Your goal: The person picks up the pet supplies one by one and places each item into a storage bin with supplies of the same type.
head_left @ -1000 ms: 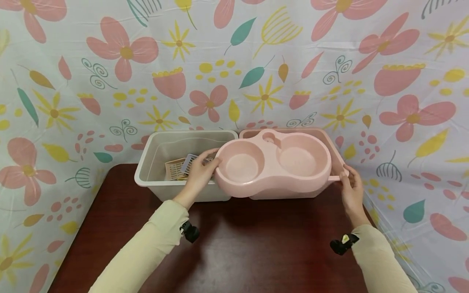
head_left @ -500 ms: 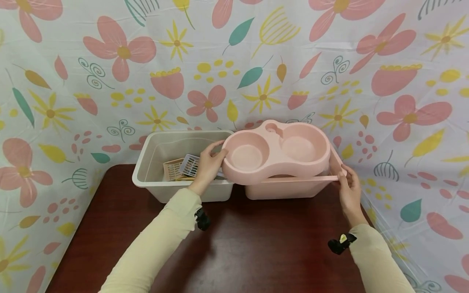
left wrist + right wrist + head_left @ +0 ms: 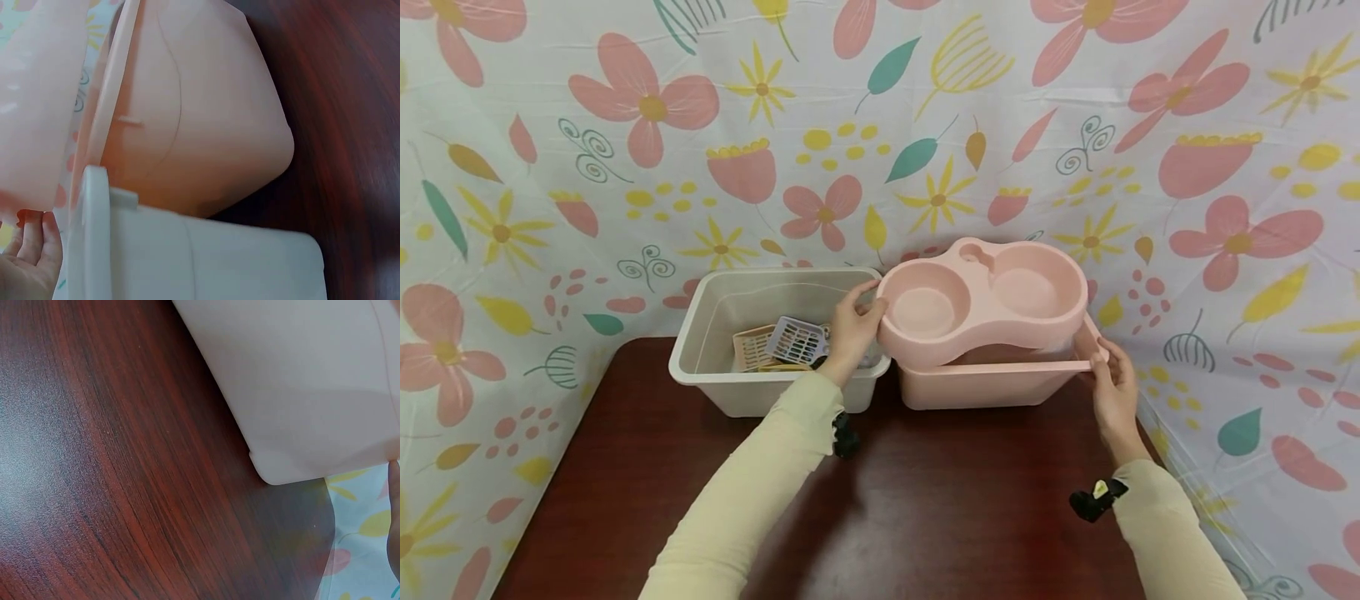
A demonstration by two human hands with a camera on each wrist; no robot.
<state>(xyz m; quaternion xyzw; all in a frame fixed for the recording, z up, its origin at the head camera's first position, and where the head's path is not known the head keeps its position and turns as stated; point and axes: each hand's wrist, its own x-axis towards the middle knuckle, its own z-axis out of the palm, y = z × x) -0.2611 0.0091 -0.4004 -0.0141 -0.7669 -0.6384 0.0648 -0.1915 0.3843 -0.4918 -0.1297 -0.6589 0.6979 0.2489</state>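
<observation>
My left hand (image 3: 853, 337) pinches the left rim of a pink double pet bowl (image 3: 981, 298), which has two round hollows. The bowl is over the pink bin (image 3: 985, 388), covering much of its opening. In the left wrist view, my left fingers (image 3: 42, 247) hold the bowl's edge above the bins. My right hand (image 3: 1116, 400) grips the front right corner of the pink bin's rim. The right wrist view shows the bin's side (image 3: 312, 400) and only part of a finger (image 3: 394, 519) at the frame's edge.
A beige-white bin (image 3: 760, 377) stands left of the pink one. Inside are a lilac slotted litter scoop (image 3: 797, 340), a tan slotted scoop (image 3: 752, 350) and other partly hidden items. The dark red wooden table (image 3: 925, 492) extends in front; a flowered cloth (image 3: 820, 108) hangs behind.
The left hand has moved the pet bowl right and back, uncovering the pink bin's front rim and more of the beige-white bin. The right hand has stayed at its corner.
</observation>
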